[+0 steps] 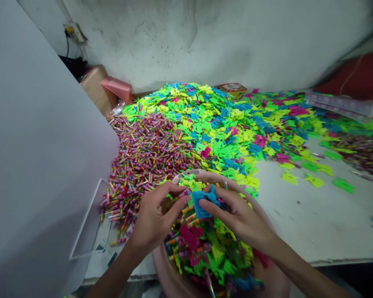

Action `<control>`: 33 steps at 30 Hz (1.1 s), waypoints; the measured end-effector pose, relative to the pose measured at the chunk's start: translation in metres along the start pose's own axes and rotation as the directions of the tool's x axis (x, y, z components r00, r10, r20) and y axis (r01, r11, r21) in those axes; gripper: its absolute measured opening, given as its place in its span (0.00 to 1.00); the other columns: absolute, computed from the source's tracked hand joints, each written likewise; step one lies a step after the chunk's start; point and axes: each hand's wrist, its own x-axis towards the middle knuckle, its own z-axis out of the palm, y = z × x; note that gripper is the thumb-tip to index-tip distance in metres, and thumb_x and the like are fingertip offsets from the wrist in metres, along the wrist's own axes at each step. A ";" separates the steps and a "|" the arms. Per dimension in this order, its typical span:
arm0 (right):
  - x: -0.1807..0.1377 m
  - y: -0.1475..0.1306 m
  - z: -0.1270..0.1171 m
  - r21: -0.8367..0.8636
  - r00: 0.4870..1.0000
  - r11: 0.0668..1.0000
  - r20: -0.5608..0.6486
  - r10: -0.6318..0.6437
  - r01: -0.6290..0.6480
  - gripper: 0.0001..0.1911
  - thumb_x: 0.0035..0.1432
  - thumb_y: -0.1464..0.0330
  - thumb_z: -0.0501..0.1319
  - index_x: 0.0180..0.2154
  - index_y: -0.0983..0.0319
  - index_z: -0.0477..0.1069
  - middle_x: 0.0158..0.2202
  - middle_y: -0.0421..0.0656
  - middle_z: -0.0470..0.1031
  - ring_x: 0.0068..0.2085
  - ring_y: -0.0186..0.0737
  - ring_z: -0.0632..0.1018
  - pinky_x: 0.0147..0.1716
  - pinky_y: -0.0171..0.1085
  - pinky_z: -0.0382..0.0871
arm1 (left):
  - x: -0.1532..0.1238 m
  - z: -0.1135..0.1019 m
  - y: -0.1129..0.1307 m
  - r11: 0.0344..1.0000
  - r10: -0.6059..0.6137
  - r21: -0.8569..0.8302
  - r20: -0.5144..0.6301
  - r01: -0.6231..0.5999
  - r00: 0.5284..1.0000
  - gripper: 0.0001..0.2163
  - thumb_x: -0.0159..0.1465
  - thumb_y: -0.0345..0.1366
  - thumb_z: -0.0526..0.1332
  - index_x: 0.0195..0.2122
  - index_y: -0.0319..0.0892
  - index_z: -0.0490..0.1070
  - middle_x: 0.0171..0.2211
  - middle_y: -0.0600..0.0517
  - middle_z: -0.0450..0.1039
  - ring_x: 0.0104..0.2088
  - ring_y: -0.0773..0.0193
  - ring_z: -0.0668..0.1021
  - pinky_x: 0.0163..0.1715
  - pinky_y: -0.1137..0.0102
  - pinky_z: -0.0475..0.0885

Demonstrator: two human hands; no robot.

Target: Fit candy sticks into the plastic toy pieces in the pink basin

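Note:
Over a pink basin, my two hands are close together. My right hand grips a flat blue plastic piece with a cut-out shape at its top, thumb in front. My left hand pinches a small, colourfully printed tube between thumb and fingertips, right beside the blue piece. Whether the two pieces touch is hard to make out. Below my hands the basin holds green, yellow, magenta and blue plastic pieces mixed with printed tubes.
A heap of printed tubes lies behind my left hand. Beyond the basin rises a pile of bright plastic pieces, spreading right across the white table. A pale panel stands at the left. Clear plastic trays lie back right.

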 end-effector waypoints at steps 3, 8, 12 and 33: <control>-0.001 0.004 0.004 -0.003 1.000 1.000 0.022 -0.004 0.004 0.12 0.65 0.54 0.61 0.36 0.55 0.75 0.33 0.43 0.80 0.39 0.50 0.80 0.38 0.42 0.75 | 0.000 -0.006 0.001 0.986 0.107 0.121 0.036 -0.111 0.994 0.03 0.67 0.37 0.65 0.40 0.45 0.75 0.38 0.52 0.80 0.39 0.63 0.81 0.40 0.73 0.75; -0.007 0.012 0.016 -0.028 1.000 0.999 0.015 -0.017 0.018 0.14 0.67 0.56 0.58 0.33 0.57 0.69 0.32 0.41 0.77 0.35 0.45 0.78 0.35 0.40 0.71 | -0.003 -0.017 -0.001 0.946 0.213 0.215 0.149 -0.242 0.966 0.04 0.68 0.34 0.64 0.44 0.46 0.74 0.37 0.52 0.81 0.38 0.64 0.82 0.43 0.72 0.75; -0.010 0.015 0.023 -0.010 1.000 1.000 0.018 -0.017 0.018 0.13 0.67 0.57 0.58 0.33 0.57 0.69 0.34 0.41 0.78 0.37 0.44 0.77 0.38 0.40 0.69 | -0.005 -0.021 -0.010 0.927 0.281 0.203 0.178 -0.314 0.943 0.06 0.68 0.33 0.64 0.45 0.44 0.74 0.38 0.50 0.81 0.38 0.64 0.82 0.41 0.73 0.75; -0.008 0.017 0.041 0.254 0.964 0.941 -0.089 0.251 -0.222 0.21 0.59 0.47 0.61 0.29 0.57 0.68 0.28 0.38 0.70 0.32 0.42 0.73 0.33 0.39 0.69 | -0.011 0.006 -0.017 0.378 0.561 0.760 0.266 -0.528 0.784 0.22 0.71 0.53 0.54 0.44 0.35 0.71 0.34 0.45 0.76 0.33 0.55 0.73 0.35 0.62 0.63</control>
